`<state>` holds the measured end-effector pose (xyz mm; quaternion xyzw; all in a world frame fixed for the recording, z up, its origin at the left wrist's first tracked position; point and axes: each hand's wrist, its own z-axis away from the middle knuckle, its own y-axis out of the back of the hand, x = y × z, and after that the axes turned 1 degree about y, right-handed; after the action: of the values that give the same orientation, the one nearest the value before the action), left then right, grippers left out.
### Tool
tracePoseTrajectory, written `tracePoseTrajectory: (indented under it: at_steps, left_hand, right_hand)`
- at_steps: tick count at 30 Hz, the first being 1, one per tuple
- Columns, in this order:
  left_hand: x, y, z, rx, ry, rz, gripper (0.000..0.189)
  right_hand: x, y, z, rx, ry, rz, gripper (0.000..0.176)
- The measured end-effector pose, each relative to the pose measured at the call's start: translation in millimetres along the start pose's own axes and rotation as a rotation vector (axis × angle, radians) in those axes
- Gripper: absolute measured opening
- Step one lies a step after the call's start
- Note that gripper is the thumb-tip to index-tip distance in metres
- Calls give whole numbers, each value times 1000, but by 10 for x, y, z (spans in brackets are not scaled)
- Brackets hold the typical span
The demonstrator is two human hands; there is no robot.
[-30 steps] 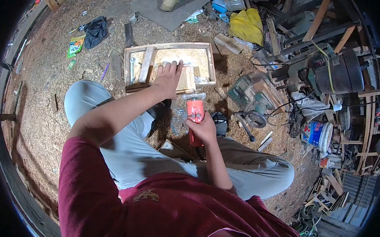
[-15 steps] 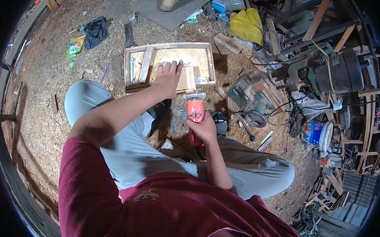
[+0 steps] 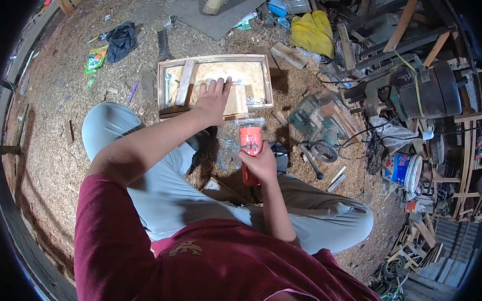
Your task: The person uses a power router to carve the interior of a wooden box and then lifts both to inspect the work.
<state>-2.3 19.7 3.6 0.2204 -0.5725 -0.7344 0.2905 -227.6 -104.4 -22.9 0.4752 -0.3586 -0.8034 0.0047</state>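
Red plastic makes up the power tool (image 3: 250, 136) in the right hand (image 3: 260, 163); its fingers wrap the body, likely to keep it steady. Its clear front is just beside the wooden box (image 3: 269, 84). Across it, the left hand (image 3: 213, 102) lies on a board (image 3: 237, 101) inside the box, fingers a little spread, gripping nothing, maybe to stop slipping. Wood shavings (image 3: 48, 175) cover the floor (image 3: 51, 116). Right, a dark drum (image 3: 435, 92) sits; far ahead lies a yellow bag (image 3: 312, 33).

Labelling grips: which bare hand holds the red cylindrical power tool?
The right hand, wrapped around the red power tool; the left hand lies over the shallow rectangular wooden box.
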Motion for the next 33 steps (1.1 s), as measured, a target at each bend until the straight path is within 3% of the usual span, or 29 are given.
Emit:
tracePoseTrajectory:
  at_steps: [33]
  left_hand:
    - [-7, 16, 11, 20, -15, -18, 154]
  right_hand:
    - [92, -69, -20, -16, -16, 59, 53]
